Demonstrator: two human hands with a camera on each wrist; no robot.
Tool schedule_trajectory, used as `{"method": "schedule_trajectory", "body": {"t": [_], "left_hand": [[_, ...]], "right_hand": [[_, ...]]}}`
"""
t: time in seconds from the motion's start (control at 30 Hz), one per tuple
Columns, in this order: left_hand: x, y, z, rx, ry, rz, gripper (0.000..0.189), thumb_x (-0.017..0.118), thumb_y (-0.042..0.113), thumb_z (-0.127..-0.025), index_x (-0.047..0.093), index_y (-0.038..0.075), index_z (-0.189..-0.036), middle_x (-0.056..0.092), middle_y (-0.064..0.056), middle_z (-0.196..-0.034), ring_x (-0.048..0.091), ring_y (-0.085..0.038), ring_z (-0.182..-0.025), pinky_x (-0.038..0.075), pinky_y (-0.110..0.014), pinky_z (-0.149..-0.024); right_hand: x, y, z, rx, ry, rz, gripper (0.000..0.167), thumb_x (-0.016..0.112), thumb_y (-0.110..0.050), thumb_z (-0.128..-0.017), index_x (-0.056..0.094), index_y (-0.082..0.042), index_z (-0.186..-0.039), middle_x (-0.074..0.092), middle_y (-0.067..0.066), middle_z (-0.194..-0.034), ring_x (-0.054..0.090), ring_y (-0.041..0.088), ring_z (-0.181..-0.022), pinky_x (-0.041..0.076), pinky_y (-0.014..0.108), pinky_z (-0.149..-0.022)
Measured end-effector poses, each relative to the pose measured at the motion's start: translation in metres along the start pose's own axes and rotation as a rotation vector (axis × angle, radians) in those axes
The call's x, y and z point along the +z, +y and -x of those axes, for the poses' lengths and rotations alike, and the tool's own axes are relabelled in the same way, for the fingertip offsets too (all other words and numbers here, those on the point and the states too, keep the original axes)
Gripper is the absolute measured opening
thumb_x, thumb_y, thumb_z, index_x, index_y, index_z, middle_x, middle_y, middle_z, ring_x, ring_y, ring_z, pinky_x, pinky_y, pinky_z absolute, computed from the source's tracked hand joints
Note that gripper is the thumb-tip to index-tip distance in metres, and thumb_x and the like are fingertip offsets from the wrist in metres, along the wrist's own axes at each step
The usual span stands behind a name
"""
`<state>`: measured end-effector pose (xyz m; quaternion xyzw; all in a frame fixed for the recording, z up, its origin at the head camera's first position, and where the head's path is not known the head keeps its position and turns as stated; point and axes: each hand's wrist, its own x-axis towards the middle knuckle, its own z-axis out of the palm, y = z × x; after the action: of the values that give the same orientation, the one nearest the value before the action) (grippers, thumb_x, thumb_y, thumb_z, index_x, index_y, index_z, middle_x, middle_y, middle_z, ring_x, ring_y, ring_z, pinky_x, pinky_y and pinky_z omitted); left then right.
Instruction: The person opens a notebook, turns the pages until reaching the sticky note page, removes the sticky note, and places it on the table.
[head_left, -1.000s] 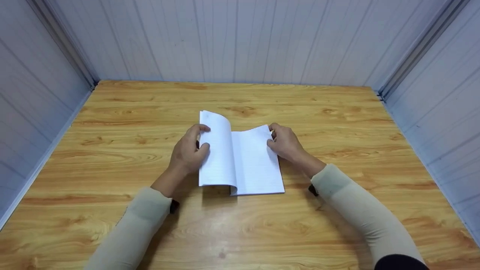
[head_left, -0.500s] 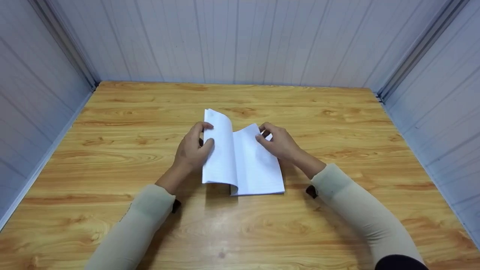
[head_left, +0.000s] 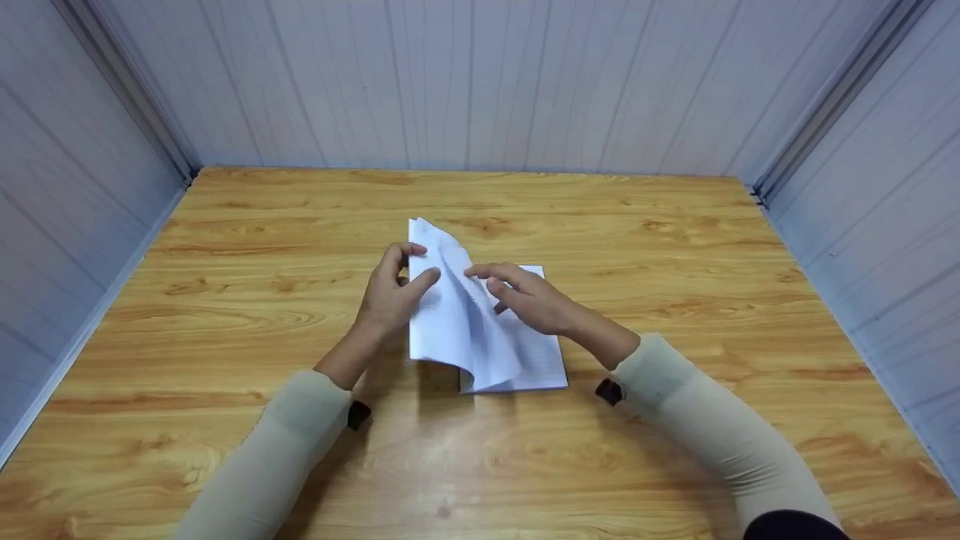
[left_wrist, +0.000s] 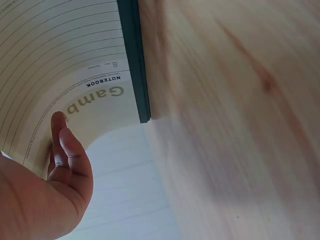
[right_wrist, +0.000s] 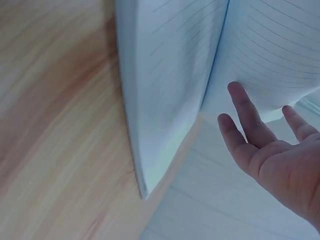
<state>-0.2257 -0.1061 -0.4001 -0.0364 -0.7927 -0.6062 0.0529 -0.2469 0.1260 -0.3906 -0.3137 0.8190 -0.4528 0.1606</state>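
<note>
An open lined notebook lies on the wooden table, its left-hand pages raised and curved. My left hand grips those raised pages at their outer edge, thumb on top. In the left wrist view, that hand's fingers are behind a sheet printed "NOTEBOOK", beside a dark green spine. A single page stands partway across, bent toward the left. Against its upper part is my right hand, index finger extended. The right wrist view shows the right hand's fingers spread and loosely bent against a lined sheet.
The wood-grain table extends around the notebook on all sides. Pale panelled walls stand behind and at both sides. A dark wrist device shows under the left sleeve, another under the right.
My right hand has moved left from the notebook's right edge, carrying one page over toward the left stack. The left hand stays on the raised pages, its thumb slightly farther right.
</note>
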Motion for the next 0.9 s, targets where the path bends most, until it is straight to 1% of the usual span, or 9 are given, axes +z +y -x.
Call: {"method": "schedule_trajectory", "body": {"t": [0.13, 0.23, 0.27, 0.4, 0.47, 0.57, 0.7, 0.8, 0.9], "left_hand": [[0.000, 0.000, 0.000, -0.006, -0.014, -0.005, 0.042, 0.067, 0.025, -0.086, 0.050, 0.009, -0.121, 0.056, -0.010, -0.118, 0.055, -0.018, -0.096, 0.046, -0.024, -0.075], [-0.001, -0.001, -0.001, -0.005, -0.027, -0.012, 0.043, 0.068, 0.021, -0.085, 0.048, 0.008, -0.121, 0.055, -0.012, -0.118, 0.059, -0.021, -0.091, 0.050, -0.026, -0.073], [-0.001, -0.001, -0.001, -0.003, -0.030, -0.010, 0.044, 0.068, 0.018, -0.084, 0.048, 0.007, -0.121, 0.056, -0.013, -0.118, 0.061, -0.024, -0.089, 0.051, -0.027, -0.073], [-0.002, -0.003, -0.001, -0.004, -0.039, 0.017, 0.048, 0.065, 0.007, -0.081, 0.045, 0.006, -0.125, 0.056, -0.017, -0.120, 0.064, -0.029, -0.089, 0.053, -0.030, -0.074], [-0.004, -0.003, -0.001, -0.010, -0.036, 0.047, 0.052, 0.062, 0.003, -0.080, 0.043, 0.006, -0.129, 0.057, -0.019, -0.119, 0.064, -0.030, -0.092, 0.053, -0.030, -0.074], [-0.007, -0.005, -0.001, -0.030, -0.024, 0.110, 0.057, 0.059, -0.001, -0.080, 0.041, 0.008, -0.133, 0.058, -0.020, -0.118, 0.063, -0.027, -0.094, 0.052, -0.027, -0.073], [-0.012, -0.005, -0.002, -0.056, -0.008, 0.178, 0.057, 0.056, -0.003, -0.080, 0.042, 0.008, -0.135, 0.060, -0.021, -0.118, 0.063, -0.022, -0.092, 0.052, -0.025, -0.071], [-0.015, -0.005, -0.001, -0.088, -0.003, 0.206, 0.057, 0.054, -0.003, -0.080, 0.042, 0.008, -0.135, 0.060, -0.022, -0.119, 0.064, -0.021, -0.090, 0.052, -0.025, -0.070], [-0.018, -0.006, -0.001, -0.114, -0.005, 0.214, 0.057, 0.053, -0.002, -0.081, 0.042, 0.008, -0.136, 0.060, -0.022, -0.121, 0.065, -0.020, -0.090, 0.052, -0.025, -0.070]], "right_hand": [[0.006, -0.005, -0.002, -0.062, -0.076, -0.005, 0.042, 0.035, -0.031, -0.104, 0.046, -0.018, -0.143, 0.039, 0.010, -0.149, 0.047, 0.028, -0.128, 0.051, 0.044, -0.092], [0.007, -0.007, -0.003, -0.108, -0.129, -0.009, 0.044, 0.038, -0.035, -0.103, 0.047, -0.016, -0.142, 0.039, 0.010, -0.149, 0.045, 0.031, -0.131, 0.049, 0.044, -0.095], [0.007, -0.008, -0.003, -0.116, -0.140, -0.008, 0.045, 0.038, -0.035, -0.103, 0.047, -0.015, -0.142, 0.039, 0.010, -0.149, 0.048, 0.032, -0.129, 0.049, 0.044, -0.096], [0.000, -0.004, -0.002, -0.088, -0.127, 0.093, 0.042, 0.045, -0.029, -0.101, 0.047, -0.012, -0.140, 0.043, 0.011, -0.147, 0.058, 0.030, -0.117, 0.048, 0.045, -0.095], [-0.006, 0.000, -0.002, -0.051, -0.090, 0.213, 0.043, 0.051, -0.029, -0.098, 0.048, -0.012, -0.138, 0.047, 0.012, -0.143, 0.062, 0.029, -0.111, 0.048, 0.044, -0.093], [-0.016, 0.009, 0.000, 0.020, -0.041, 0.410, 0.046, 0.057, -0.029, -0.094, 0.050, -0.009, -0.134, 0.054, 0.014, -0.133, 0.059, 0.030, -0.113, 0.047, 0.046, -0.093], [-0.029, 0.019, 0.002, 0.137, -0.006, 0.643, 0.045, 0.059, -0.032, -0.091, 0.056, -0.010, -0.130, 0.059, 0.013, -0.125, 0.055, 0.032, -0.116, 0.043, 0.049, -0.097], [-0.035, 0.027, 0.002, 0.232, -0.002, 0.753, 0.048, 0.059, -0.037, -0.090, 0.057, -0.011, -0.130, 0.056, 0.013, -0.128, 0.051, 0.034, -0.119, 0.039, 0.053, -0.099], [-0.037, 0.034, 0.002, 0.333, -0.013, 0.826, 0.058, 0.060, -0.043, -0.088, 0.051, -0.013, -0.136, 0.049, 0.014, -0.136, 0.042, 0.036, -0.125, 0.035, 0.057, -0.101]]}}
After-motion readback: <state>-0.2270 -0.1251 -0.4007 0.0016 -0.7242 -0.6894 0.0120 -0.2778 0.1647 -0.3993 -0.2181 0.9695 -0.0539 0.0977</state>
